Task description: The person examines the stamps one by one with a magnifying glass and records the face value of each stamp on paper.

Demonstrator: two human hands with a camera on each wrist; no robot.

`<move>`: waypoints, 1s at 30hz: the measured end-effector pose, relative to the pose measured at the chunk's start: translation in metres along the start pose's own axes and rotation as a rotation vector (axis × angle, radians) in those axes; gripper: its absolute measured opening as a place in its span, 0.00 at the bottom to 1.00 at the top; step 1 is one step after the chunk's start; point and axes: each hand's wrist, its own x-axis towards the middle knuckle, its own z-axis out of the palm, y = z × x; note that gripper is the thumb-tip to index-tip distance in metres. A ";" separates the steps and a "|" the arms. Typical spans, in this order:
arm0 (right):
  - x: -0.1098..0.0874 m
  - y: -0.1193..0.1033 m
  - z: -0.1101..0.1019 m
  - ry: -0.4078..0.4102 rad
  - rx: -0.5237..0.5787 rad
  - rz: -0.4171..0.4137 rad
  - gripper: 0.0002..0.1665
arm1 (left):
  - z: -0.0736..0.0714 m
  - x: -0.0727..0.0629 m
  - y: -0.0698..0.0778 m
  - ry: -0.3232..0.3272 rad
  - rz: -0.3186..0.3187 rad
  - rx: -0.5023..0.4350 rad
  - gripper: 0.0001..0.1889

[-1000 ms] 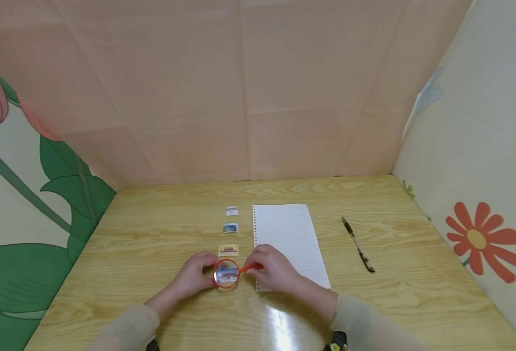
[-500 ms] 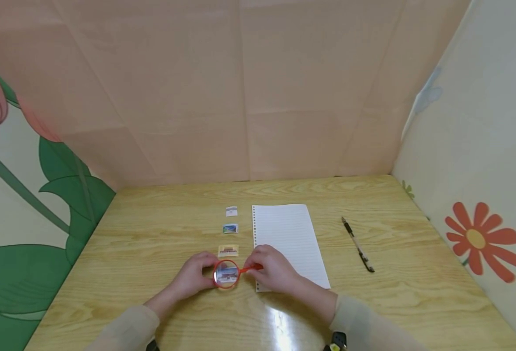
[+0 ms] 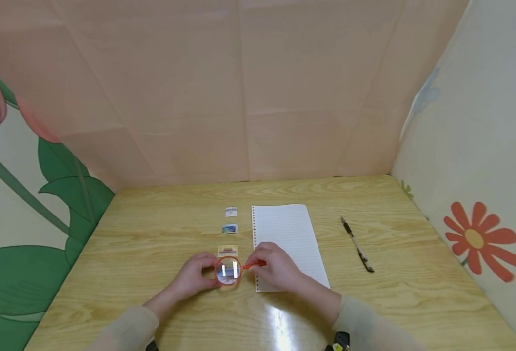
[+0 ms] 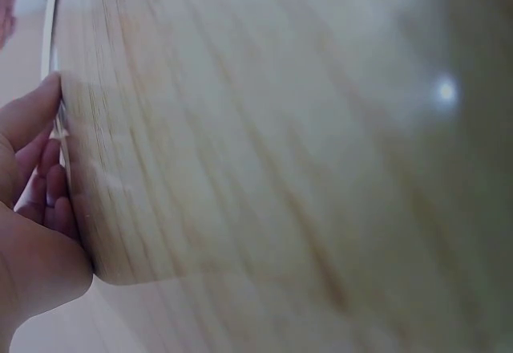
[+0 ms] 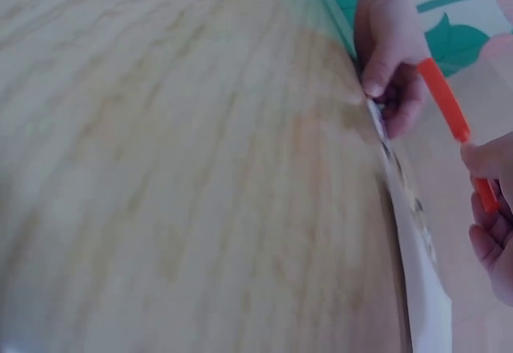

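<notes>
My right hand (image 3: 275, 265) pinches the red handle of a magnifying glass (image 3: 228, 271). In the right wrist view the magnifying glass is seen edge-on, raised off the table. Its round lens is over a small stamp-like picture (image 5: 377, 120), which shows partly through glare. My left hand (image 3: 195, 275) rests at this picture's left side, thumb and forefinger spread apart at its edge. Just beyond the lens lies a yellow stamp-like picture (image 3: 228, 250). A blue-green one (image 3: 229, 228) and a pale one (image 3: 231, 211) continue the column away from me.
A sheet of lined, hole-punched paper (image 3: 280, 226) lies partly under my right hand. Right of it is a black-and-clear pen (image 3: 357, 246), uncapped tip pointing away. The wooden table (image 3: 166, 219) meets a pink cloth backdrop (image 3: 188, 97) and flower-patterned side walls.
The magnifying glass has shifted slightly away from me and to the right, with my right hand. Bright reflections now cross its lens. My left hand stays about where it was.
</notes>
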 end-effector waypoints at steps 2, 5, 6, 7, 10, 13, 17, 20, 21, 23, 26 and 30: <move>-0.003 0.005 -0.005 0.034 0.021 -0.018 0.07 | 0.000 0.000 0.000 0.001 -0.001 -0.004 0.16; -0.010 0.015 -0.013 0.083 0.041 -0.038 0.10 | 0.000 -0.001 0.001 -0.010 -0.017 -0.023 0.16; -0.013 0.019 -0.017 0.095 0.044 -0.042 0.10 | 0.000 -0.001 0.001 -0.016 -0.028 -0.029 0.16; -0.017 0.024 -0.020 0.106 0.043 -0.044 0.11 | 0.000 -0.001 0.002 -0.021 -0.039 -0.031 0.16; -0.029 0.038 -0.031 0.136 0.017 -0.036 0.13 | 0.000 -0.001 0.003 -0.033 -0.067 -0.033 0.16; -0.042 0.052 -0.045 0.161 -0.018 0.002 0.14 | -0.001 -0.001 0.004 -0.043 -0.090 -0.034 0.16; -0.059 0.070 -0.067 0.202 -0.049 0.089 0.16 | -0.002 -0.001 0.003 -0.057 -0.110 -0.034 0.16; -0.072 0.083 -0.083 0.252 -0.082 0.139 0.16 | -0.002 -0.002 0.003 -0.061 -0.117 -0.025 0.16; -0.076 0.088 -0.088 0.270 -0.091 0.151 0.16 | -0.002 -0.002 0.002 -0.062 -0.120 -0.025 0.16; -0.083 0.096 -0.098 0.299 -0.116 0.173 0.15 | -0.002 -0.002 0.003 -0.061 -0.122 -0.024 0.16; -0.093 0.106 -0.113 0.324 -0.164 0.221 0.13 | -0.002 -0.002 0.003 -0.058 -0.123 -0.026 0.16; -0.107 0.118 -0.129 0.338 -0.225 0.299 0.11 | -0.002 -0.001 0.003 -0.059 -0.122 -0.023 0.16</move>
